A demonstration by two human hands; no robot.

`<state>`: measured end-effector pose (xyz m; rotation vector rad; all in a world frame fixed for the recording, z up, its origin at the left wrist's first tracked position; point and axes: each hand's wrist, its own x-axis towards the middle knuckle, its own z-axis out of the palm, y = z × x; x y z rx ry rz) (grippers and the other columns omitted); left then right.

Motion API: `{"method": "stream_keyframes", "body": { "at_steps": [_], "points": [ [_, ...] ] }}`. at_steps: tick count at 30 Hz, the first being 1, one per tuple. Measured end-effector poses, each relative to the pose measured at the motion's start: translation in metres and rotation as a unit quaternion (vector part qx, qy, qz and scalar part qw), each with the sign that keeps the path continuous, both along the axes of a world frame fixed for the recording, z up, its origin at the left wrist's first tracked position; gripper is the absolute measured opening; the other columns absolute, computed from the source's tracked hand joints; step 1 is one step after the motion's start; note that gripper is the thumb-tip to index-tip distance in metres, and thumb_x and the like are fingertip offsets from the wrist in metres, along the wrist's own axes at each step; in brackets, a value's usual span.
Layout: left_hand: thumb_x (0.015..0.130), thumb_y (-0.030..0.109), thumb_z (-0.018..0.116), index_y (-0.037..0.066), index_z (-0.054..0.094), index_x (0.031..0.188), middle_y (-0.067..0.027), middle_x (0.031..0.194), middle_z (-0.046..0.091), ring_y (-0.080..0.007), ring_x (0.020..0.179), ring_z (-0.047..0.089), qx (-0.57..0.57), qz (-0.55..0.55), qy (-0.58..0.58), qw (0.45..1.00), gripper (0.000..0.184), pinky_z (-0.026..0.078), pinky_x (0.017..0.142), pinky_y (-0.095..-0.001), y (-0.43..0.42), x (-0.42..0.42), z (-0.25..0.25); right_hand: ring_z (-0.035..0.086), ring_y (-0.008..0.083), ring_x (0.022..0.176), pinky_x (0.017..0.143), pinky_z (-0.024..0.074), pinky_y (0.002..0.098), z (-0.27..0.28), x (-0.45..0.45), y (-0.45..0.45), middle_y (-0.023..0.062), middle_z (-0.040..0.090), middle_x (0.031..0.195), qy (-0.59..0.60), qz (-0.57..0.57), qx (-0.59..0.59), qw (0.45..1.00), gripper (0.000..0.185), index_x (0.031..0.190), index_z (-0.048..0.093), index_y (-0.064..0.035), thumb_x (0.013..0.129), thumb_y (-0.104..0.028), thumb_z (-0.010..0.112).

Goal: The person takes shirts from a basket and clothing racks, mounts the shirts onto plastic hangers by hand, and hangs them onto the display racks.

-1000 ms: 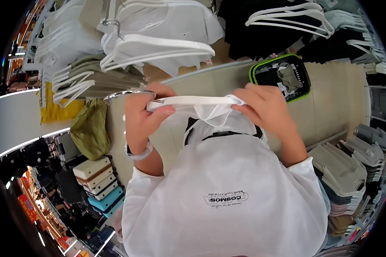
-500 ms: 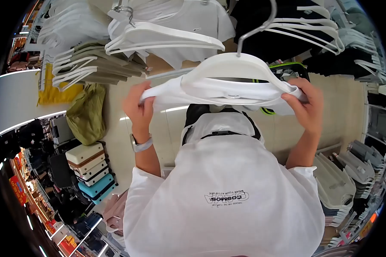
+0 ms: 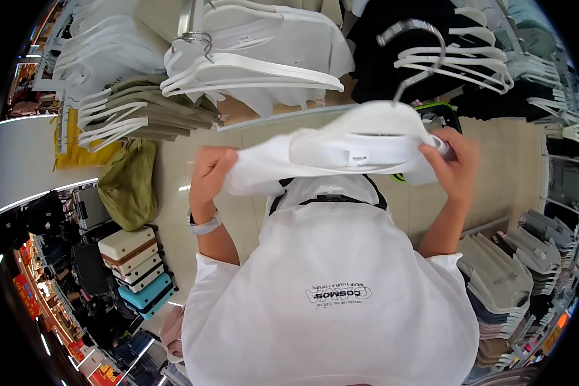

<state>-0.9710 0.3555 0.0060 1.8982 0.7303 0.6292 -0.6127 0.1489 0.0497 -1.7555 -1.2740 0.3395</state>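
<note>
A white T-shirt (image 3: 264, 164) hangs on a white hanger (image 3: 373, 122) in front of my chest, its neck label facing up. My left hand (image 3: 212, 170) is closed on the shirt's left shoulder. At the other shoulder, my right hand (image 3: 453, 161) pinches the fabric beside the hanger's end. The hanger's metal hook (image 3: 431, 51) points up and hangs on nothing; it is blurred by motion. The lower part of the shirt is mostly out of sight.
Ahead, a rack holds white shirts (image 3: 270, 45), empty white hangers (image 3: 251, 74), olive garments (image 3: 154, 106) and black garments (image 3: 405, 58). Stacked suitcases (image 3: 132, 264) and a green cloth (image 3: 132, 183) are on the left. Grey garments (image 3: 495, 270) hang at right.
The shirt on its hanger has tilted, so the neck opening and label now show more. The hook has swung to the right, and both hands have come slightly lower.
</note>
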Motion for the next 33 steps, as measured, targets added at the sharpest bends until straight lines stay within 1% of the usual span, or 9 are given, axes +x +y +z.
{"method": "stream_keyframes", "body": {
  "at_steps": [2, 6, 14, 17, 23, 25, 28, 31, 33],
  "points": [
    [0.089, 0.022, 0.051, -0.005, 0.063, 0.081, -0.0037, 0.063, 0.058, -0.0096, 0.057, 0.048, -0.204, -0.176, 0.020, 0.963, 0.030, 0.037, 0.051, -0.0256, 0.011, 0.004, -0.007, 0.050, 0.0099, 0.053, 0.047, 0.0352, 0.0220, -0.001, 0.010, -0.003, 0.0051, 0.057, 0.062, -0.034, 0.017, 0.003, 0.999, 0.022, 0.077, 0.063, 0.0011, 0.063, -0.008, 0.078],
    [0.087, 0.020, 0.055, -0.005, 0.064, 0.086, -0.0044, 0.070, 0.063, -0.0106, 0.060, 0.050, -0.185, -0.145, -0.100, 0.967, 0.027, 0.040, 0.054, -0.0242, -0.001, 0.036, -0.035, 0.047, 0.0085, 0.054, 0.047, 0.0313, 0.0221, -0.001, 0.023, -0.012, 0.0027, 0.056, 0.062, -0.016, 0.008, 0.052, 0.998, 0.023, 0.075, 0.064, 0.0017, 0.060, -0.006, 0.079],
    [0.076, 0.004, 0.061, 0.002, 0.066, 0.089, -0.0073, 0.062, 0.059, -0.0102, 0.052, 0.050, 0.018, 0.016, 0.153, 0.988, 0.014, 0.041, 0.051, -0.0257, 0.018, 0.055, -0.062, 0.040, 0.0079, 0.055, 0.049, 0.0273, 0.0238, 0.014, 0.048, -0.041, 0.0000, 0.049, 0.060, -0.027, -0.122, -0.025, 0.992, 0.020, 0.076, 0.064, 0.0043, 0.063, -0.003, 0.077],
    [0.076, 0.001, 0.059, 0.003, 0.066, 0.086, -0.0077, 0.058, 0.056, -0.0111, 0.049, 0.047, 0.046, 0.099, 0.144, 0.984, 0.013, 0.039, 0.049, -0.0242, 0.029, 0.047, -0.081, 0.037, 0.0070, 0.055, 0.048, 0.0262, 0.0237, 0.029, 0.055, -0.054, -0.0012, 0.047, 0.059, -0.044, -0.178, -0.113, 0.977, 0.019, 0.076, 0.065, 0.0043, 0.064, -0.004, 0.077],
    [0.072, 0.003, 0.062, 0.001, 0.065, 0.085, -0.0064, 0.066, 0.060, -0.0142, 0.053, 0.051, 0.128, 0.138, -0.005, 0.982, 0.013, 0.041, 0.052, -0.0271, 0.046, 0.027, -0.008, 0.038, 0.0059, 0.053, 0.048, 0.0290, 0.0229, 0.044, 0.055, -0.045, -0.0013, 0.049, 0.057, -0.063, -0.235, -0.213, 0.946, 0.021, 0.076, 0.065, 0.0042, 0.067, -0.011, 0.077],
    [0.071, 0.007, 0.067, -0.001, 0.063, 0.091, -0.0085, 0.077, 0.062, -0.0177, 0.063, 0.054, 0.302, 0.199, -0.101, 0.927, 0.022, 0.043, 0.058, -0.0277, 0.062, 0.031, 0.008, 0.039, 0.0061, 0.053, 0.049, 0.0306, 0.0228, 0.044, 0.054, -0.031, -0.0010, 0.050, 0.057, -0.069, -0.240, -0.225, 0.942, 0.022, 0.076, 0.066, 0.0041, 0.068, -0.012, 0.078],
    [0.069, 0.014, 0.074, -0.001, 0.061, 0.096, -0.0106, 0.083, 0.062, -0.0222, 0.071, 0.056, 0.425, 0.248, -0.074, 0.868, 0.034, 0.044, 0.064, -0.0293, 0.093, 0.057, 0.030, 0.040, 0.0067, 0.054, 0.049, 0.0334, 0.0231, 0.040, 0.048, -0.006, -0.0005, 0.050, 0.056, -0.118, -0.270, -0.203, 0.934, 0.024, 0.076, 0.066, 0.0037, 0.068, -0.015, 0.078],
    [0.065, 0.020, 0.078, 0.001, 0.061, 0.096, -0.0101, 0.083, 0.063, -0.0256, 0.073, 0.058, 0.249, 0.173, -0.039, 0.952, 0.040, 0.045, 0.067, -0.0307, 0.100, 0.065, 0.021, 0.042, 0.0071, 0.054, 0.050, 0.0344, 0.0231, 0.037, 0.040, 0.025, 0.0004, 0.051, 0.057, -0.126, -0.285, -0.193, 0.930, 0.024, 0.077, 0.066, 0.0033, 0.068, -0.015, 0.078],
    [0.065, 0.022, 0.078, 0.002, 0.062, 0.095, -0.0100, 0.082, 0.064, -0.0268, 0.073, 0.059, 0.246, 0.139, -0.036, 0.959, 0.040, 0.046, 0.066, -0.0311, 0.108, 0.069, 0.011, 0.042, 0.0072, 0.054, 0.050, 0.0344, 0.0233, 0.032, 0.036, 0.043, 0.0009, 0.052, 0.058, -0.104, -0.237, -0.156, 0.953, 0.025, 0.078, 0.066, 0.0028, 0.068, -0.016, 0.079]
  ]
}}
